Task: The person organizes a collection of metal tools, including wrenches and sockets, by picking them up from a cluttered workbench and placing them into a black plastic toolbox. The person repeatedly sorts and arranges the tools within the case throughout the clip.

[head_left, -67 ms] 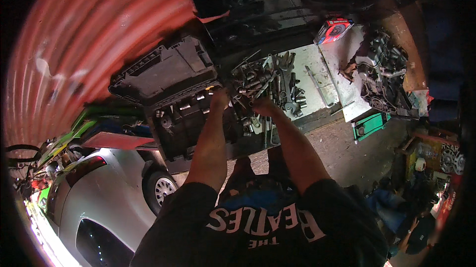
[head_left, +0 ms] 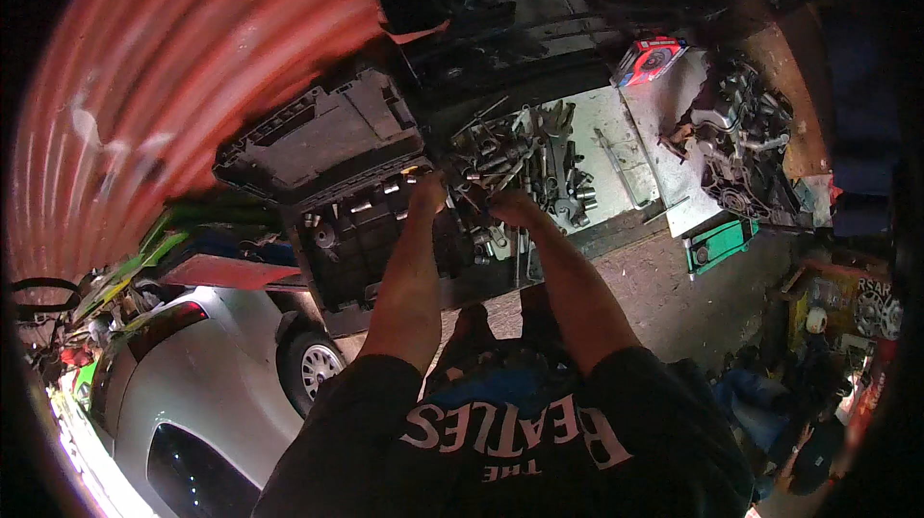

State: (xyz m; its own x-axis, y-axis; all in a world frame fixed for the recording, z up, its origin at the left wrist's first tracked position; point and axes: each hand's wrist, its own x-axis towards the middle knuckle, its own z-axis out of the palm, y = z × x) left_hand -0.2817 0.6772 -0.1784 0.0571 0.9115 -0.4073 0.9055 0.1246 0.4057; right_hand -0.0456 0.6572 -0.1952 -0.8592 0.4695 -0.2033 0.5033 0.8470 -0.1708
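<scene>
An open black tool case [head_left: 371, 272] lies before me, its lid tilted back, with several silver sockets [head_left: 361, 207] in its tray. My left hand [head_left: 427, 194] is over the right end of the case, close to the sockets, fingers curled inward. Just right of it, my right hand [head_left: 517, 209] is closed at the near edge of a heap of loose sockets and hand tools. Whatever either hand grips is too dark and small to make out. Several combination wrenches [head_left: 558, 171] lie in the heap beyond my right hand.
A pale metal sheet [head_left: 613, 147] carries the loose tools. To the right are a red box [head_left: 652, 61], a greasy engine part [head_left: 741, 128] and a green tool [head_left: 720, 245]. A silver car [head_left: 207, 354] stands at lower left, by a red corrugated wall [head_left: 192, 65].
</scene>
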